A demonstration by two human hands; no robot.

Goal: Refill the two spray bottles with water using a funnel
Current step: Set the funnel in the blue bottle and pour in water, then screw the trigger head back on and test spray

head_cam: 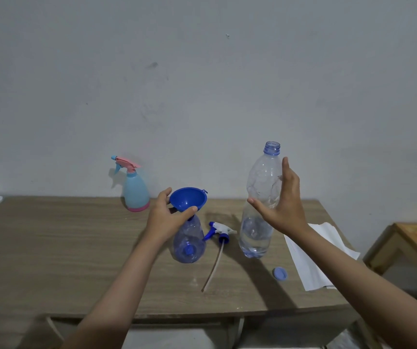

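A clear blue spray bottle point(188, 244) stands uncapped at the table's middle with a blue funnel point(188, 199) in its neck. My left hand point(167, 217) grips the funnel's stem and the bottle's neck. Its white-and-blue spray head point(218, 230) with a long tube lies on the table just to the right. A tall clear water bottle point(259, 197) stands open, with some water in its lower part. My right hand point(281, 202) is spread open beside it, fingers apart, not closed on it. A light-blue and pink spray bottle point(134, 188) stands capped at the back.
A blue bottle cap point(279, 274) lies near the front right of the wooden table point(64, 248). White paper point(315, 255) is spread at the right edge. A lighter wooden table point(416, 238) stands further right. A grey wall is behind.
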